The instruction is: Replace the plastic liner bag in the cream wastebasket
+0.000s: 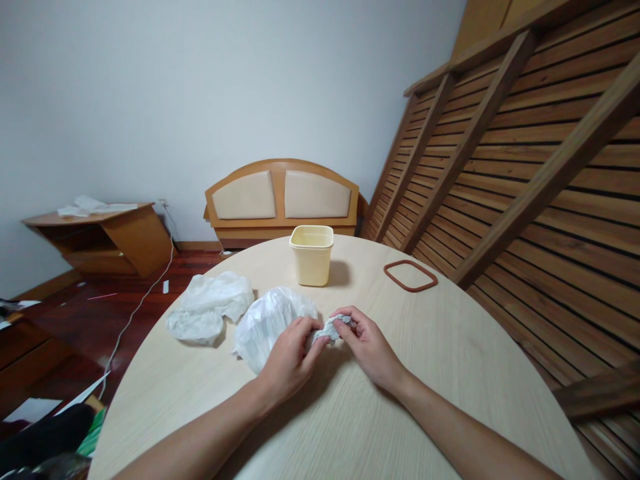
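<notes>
Where the round table curves away from the person, its far rim passes behind the bin, and its right rim runs beside a leaning slatted wood panel. A broad stretch of tabletop separates the right forearm from the right rim, giving lateral room on that side. On the left, a crumpled white bag lies at the rim, so room beside the left hand is narrower.

A puffed white bag rests between the crumpled bag and the left hand, well inside the rim. The yellow bin stands upright beyond the hands, mouth up, toward the far rim. A brown rounded-rectangular frame lies flat near the right far rim, its longer dimension crosswise.

Both hands are close together over the middle of the table, left hand and right hand each clamped by thumb and fingers on one length of twisted white plastic. Its long axis runs left to right, with the right end slightly farther from the person. Because the left hand covers the junction, whether this length joins the puffed bag cannot be told.
</notes>
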Tool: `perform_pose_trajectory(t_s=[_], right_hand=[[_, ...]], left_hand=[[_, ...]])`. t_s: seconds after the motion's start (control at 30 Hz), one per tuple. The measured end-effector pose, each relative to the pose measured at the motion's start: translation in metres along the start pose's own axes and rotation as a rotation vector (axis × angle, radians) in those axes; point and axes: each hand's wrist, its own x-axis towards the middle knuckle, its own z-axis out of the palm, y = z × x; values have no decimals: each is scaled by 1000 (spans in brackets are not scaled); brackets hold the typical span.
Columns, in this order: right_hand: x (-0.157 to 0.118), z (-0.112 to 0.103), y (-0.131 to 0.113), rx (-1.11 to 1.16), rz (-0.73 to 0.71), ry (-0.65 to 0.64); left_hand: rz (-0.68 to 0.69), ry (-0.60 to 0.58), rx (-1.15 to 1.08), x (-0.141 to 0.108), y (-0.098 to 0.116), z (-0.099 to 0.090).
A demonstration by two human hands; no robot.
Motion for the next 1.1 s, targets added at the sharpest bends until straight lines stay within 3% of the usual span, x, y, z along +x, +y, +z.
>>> perform_pose_trajectory(t_s=[0.3, 0.57, 0.77, 0.93, 1.1], right_hand=[[-5, 2, -1, 45, 4, -37], [-11, 6, 8, -161, -125, 16], [-11, 7, 14, -215, -225, 22], [-12, 7, 6, -230, -168, 55], [-10, 7, 5, -102, -44, 16]], left_hand=[[46, 27, -10, -1, 0, 0], [-60, 93, -334, 3, -6, 4], [-63, 129, -152, 4, -2, 1], [-66, 106, -145, 3, 1, 1], [-80, 111, -157, 2, 1, 4]])
